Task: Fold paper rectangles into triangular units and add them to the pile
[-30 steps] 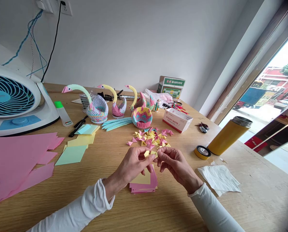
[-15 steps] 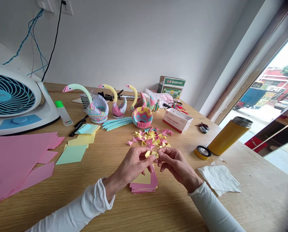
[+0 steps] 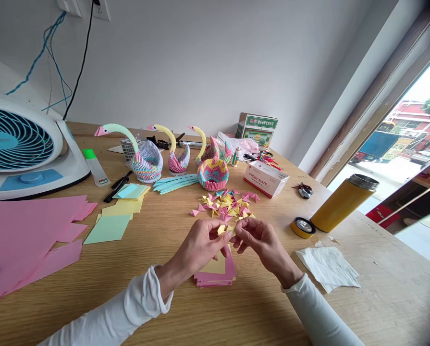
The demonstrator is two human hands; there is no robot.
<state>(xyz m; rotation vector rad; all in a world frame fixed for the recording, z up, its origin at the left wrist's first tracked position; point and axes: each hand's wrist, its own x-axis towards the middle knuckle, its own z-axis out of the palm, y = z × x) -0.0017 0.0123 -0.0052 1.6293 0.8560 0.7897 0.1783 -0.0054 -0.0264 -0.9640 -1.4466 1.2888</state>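
Between my two hands is a small piece of folded yellow paper (image 3: pixel 222 230). My left hand (image 3: pixel 199 242) pinches its left side between thumb and fingers. The fingertips of my right hand (image 3: pixel 260 240) are closed on its right end, partly covering it. Below my hands lies a stack of pink and yellow paper slips (image 3: pixel 215 274), partly hidden by my left hand. Just beyond my fingers, a loose pile of folded pink and yellow paper triangles (image 3: pixel 229 205) is spread on the wooden table (image 3: pixel 157 298).
Paper swans (image 3: pixel 147 161) and a round paper bowl (image 3: pixel 213 174) stand behind the pile. A sticky note box (image 3: pixel 266 179), yellow flask (image 3: pixel 344 204), its lid (image 3: pixel 303 227) and a tissue (image 3: pixel 328 266) lie right. Left are pink sheets (image 3: pixel 27 235), green paper (image 3: pixel 108 228) and a fan (image 3: pixel 23 149).
My hands stay almost in place, both still pinching the yellow paper. The right fingers have shifted very slightly, and the whole view has moved a little.
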